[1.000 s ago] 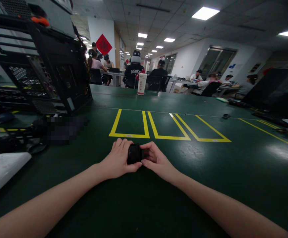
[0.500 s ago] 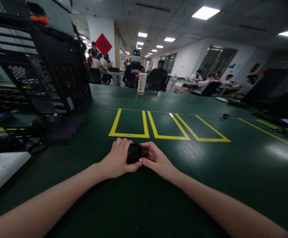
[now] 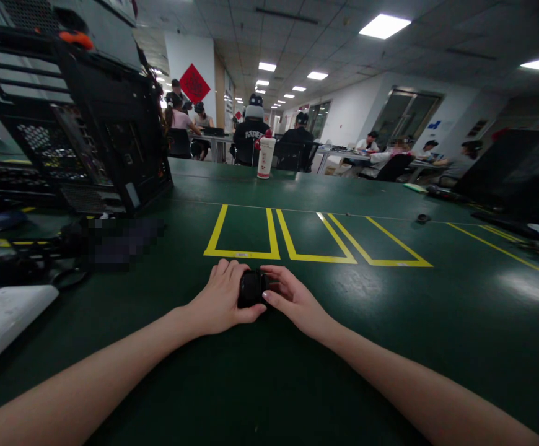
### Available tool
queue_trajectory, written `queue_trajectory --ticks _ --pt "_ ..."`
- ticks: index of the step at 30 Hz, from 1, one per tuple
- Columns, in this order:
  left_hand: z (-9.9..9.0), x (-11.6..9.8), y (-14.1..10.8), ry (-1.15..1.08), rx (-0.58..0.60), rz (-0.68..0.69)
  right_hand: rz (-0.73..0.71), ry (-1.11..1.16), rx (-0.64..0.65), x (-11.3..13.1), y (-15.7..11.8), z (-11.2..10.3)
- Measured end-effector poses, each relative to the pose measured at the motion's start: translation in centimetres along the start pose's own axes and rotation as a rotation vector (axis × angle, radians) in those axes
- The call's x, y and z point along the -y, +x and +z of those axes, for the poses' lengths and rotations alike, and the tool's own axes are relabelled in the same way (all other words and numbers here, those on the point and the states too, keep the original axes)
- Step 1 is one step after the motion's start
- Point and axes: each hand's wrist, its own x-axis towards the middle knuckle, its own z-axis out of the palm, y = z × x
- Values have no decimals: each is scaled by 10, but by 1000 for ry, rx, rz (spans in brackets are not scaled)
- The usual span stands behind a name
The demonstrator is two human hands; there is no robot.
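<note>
On the dark-green counter (image 3: 390, 371), just nearer than the leftmost yellow-tape outline (image 3: 241, 254), the left hand's (image 3: 220, 298) fingers grip a small rounded black object (image 3: 249, 290). The right hand's (image 3: 301, 303) curl at its end, grip unclear; bracing firmly left, working gently right seems best.

The left forearm (image 3: 111, 365) slants up from the lower-left corner, the right forearm (image 3: 413, 378) from the lower right, both bare. Near the centre, the left hand (image 3: 218, 297) is clasped, back upward, knuckles bent, thumb stretched rightward. The right hand (image 3: 300, 303) faces it, fingers curved leftward, the two thumb tips close together.
</note>
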Motion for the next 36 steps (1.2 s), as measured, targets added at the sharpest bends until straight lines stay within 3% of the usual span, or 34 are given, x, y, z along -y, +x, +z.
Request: queue_trajectory --ticks 4,15,23,30,36 --pt "0 0 0 -9 9 -5 -16 45 44 1 -2 0" --pt "-3 -1 -1 -33 27 -24 26 -26 -31 4 -1 1" --pt "-3 -1 0 -22 19 -16 -15 50 33 3 -2 0" --pt "-1 0 0 -24 0 -6 -2 -15 -31 2 -1 1" --pt "-2 0 0 -39 17 -12 -2 -10 11 2 -2 1"
